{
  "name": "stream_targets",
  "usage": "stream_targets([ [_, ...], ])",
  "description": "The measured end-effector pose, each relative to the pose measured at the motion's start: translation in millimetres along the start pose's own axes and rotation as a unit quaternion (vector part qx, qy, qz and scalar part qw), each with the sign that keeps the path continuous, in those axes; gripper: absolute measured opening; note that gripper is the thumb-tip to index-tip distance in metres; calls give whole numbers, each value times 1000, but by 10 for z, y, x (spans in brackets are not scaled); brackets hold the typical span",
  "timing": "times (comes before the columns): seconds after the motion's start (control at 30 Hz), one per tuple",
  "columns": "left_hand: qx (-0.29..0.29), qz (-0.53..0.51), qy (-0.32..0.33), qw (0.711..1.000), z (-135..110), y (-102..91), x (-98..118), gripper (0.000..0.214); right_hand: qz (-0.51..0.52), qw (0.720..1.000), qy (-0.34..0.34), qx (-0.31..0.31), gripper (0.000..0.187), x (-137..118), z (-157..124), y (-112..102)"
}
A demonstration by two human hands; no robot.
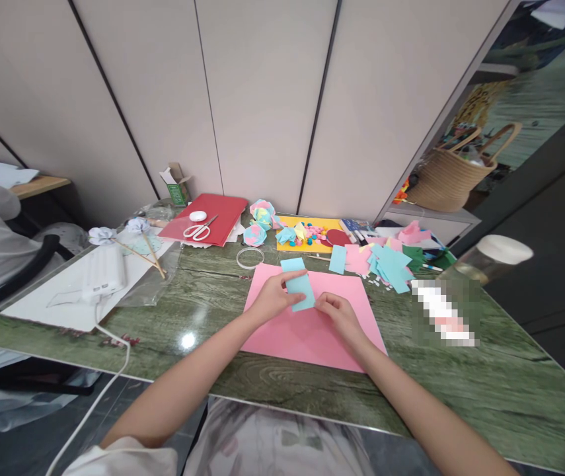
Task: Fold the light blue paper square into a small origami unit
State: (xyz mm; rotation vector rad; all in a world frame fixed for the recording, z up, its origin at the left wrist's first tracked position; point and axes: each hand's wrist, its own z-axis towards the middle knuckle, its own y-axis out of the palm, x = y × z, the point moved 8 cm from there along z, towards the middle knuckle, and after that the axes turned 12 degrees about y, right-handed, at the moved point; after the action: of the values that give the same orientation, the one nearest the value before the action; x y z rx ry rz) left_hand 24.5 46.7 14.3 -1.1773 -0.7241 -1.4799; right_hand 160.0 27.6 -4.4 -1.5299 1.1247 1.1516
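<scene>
Above the pink sheet [306,340], we see a small blue paper [301,285] held in the left hand [275,294], thumb across its face and forefinger near its upper part. We judge this grip keeps the slip tilted and steady for the other hand. The right hand [342,316] is narrow, fingers curled together at the slip's lower right corner; whether they pinch it, we cannot tell. The pink sheet lies flat beneath both hands, perhaps as a work surface.

Just beyond the left hand sits a thin ring [250,268]; farther out, white scissors [205,227] rest on a red folder [225,213], probably parked within reach. Beyond the right hand, loose blue slips [395,266] overlap pink ones [357,259], and past the left hand's fingertips is a yellow sheet [286,246] bearing small balls.

Nearer us than the hands, a strip of green tabletop [197,287] separates the pink sheet from the front edge. Sideways there seems more room, up to the white device [105,271] left of the left hand and the jar [503,251] far right of the right.
</scene>
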Motion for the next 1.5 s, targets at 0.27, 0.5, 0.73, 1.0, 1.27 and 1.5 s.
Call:
stream_targets([
  [0.27, 15, -27, 20, 999, 68, -144, 33, 55, 7, 1000, -1, 2, 14, 7, -1, -6],
  [0.5, -60, 5, 21, 998, -38, 178, -4, 54, 30, 999, -17, 14, 19, -12, 16, -46],
  [0.73, -78, 42, 48, 995, -91, 259, 96, 53, 50, 998, -16, 25, 15, 29, 35, -68],
  [1.0, -89, 33, 30, 995, -110, 295, 56, 52, 71, 997, -13, 27, 17, 66, 27, -76],
  [1.27, -80, -2, 44, 996, -114, 296, 94, 39, 83, 996, -19, 18, 17, 43, 17, -69],
  [1.5, -45, -26, 55, 997, -74, 211, 122, 41, 69, 997, -22, 5, 14, 27, 14, -36],
])
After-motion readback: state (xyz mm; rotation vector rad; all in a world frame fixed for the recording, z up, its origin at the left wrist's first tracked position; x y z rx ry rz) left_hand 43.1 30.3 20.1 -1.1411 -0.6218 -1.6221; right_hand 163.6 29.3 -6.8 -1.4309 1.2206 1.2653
